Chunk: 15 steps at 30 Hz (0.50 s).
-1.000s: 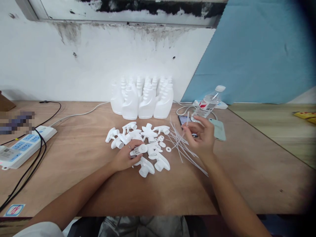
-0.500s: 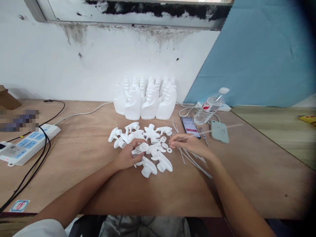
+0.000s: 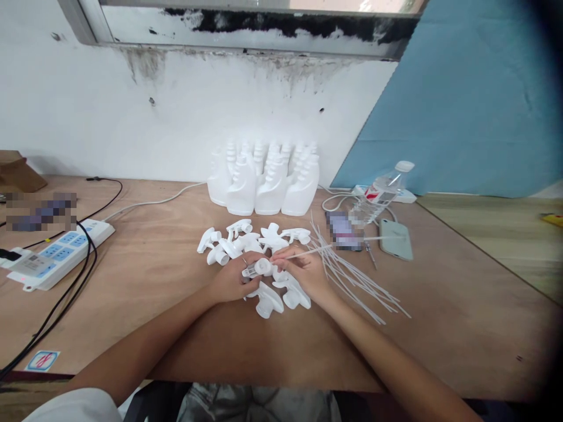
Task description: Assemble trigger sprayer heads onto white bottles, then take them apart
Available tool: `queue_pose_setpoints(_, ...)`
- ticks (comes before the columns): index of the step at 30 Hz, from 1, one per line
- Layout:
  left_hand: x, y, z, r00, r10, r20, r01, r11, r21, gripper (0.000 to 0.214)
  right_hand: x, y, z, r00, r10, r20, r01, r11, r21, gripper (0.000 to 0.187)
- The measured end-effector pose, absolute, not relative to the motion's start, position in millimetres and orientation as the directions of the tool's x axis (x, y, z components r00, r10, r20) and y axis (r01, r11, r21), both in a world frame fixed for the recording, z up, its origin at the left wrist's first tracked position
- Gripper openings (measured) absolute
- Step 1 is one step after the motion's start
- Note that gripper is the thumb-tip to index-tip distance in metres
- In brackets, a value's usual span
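Observation:
My left hand [image 3: 235, 279] is closed around a white trigger spray head [image 3: 263, 268], its round collar turned up toward me. Pinched in the fingers of my right hand [image 3: 303, 268] is a thin white plastic tube [image 3: 328, 247], one end at the spray head's collar and the other pointing right. Whether the tube's tip is inside the collar I cannot tell. Around and beneath my hands lie several more white trigger spray heads [image 3: 269, 300]. The small white rings beside them are hidden behind my right hand. A loose bunch of thin tubes [image 3: 360, 284] lies to the right.
White bottles [image 3: 268, 190] without caps stand grouped against the wall. A phone [image 3: 343, 230], a pale green phone [image 3: 396, 239] and a clear water bottle [image 3: 377, 193] are at the right. On the left, a power strip [image 3: 65, 252] lies among black cables [image 3: 65, 293].
My right hand has moved left with the tube, bringing its end to the spray head in my left hand. The left hand stays almost in place. The view has shifted slightly.

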State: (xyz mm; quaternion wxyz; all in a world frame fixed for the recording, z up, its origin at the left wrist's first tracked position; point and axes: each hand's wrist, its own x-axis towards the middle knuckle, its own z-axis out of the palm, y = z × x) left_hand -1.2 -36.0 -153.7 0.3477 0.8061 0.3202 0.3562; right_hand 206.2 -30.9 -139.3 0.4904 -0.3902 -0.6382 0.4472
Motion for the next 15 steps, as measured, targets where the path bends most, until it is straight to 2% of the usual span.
queue_pose_setpoints(15,0.6,-34.5,-155.9,0.551,0.766,0.329,0.297,-0.549,0.781,0.028,203.7,-34.1,-142.6,-0.276,0.919,0.283,0.102,0.321,-0.942,0.016)
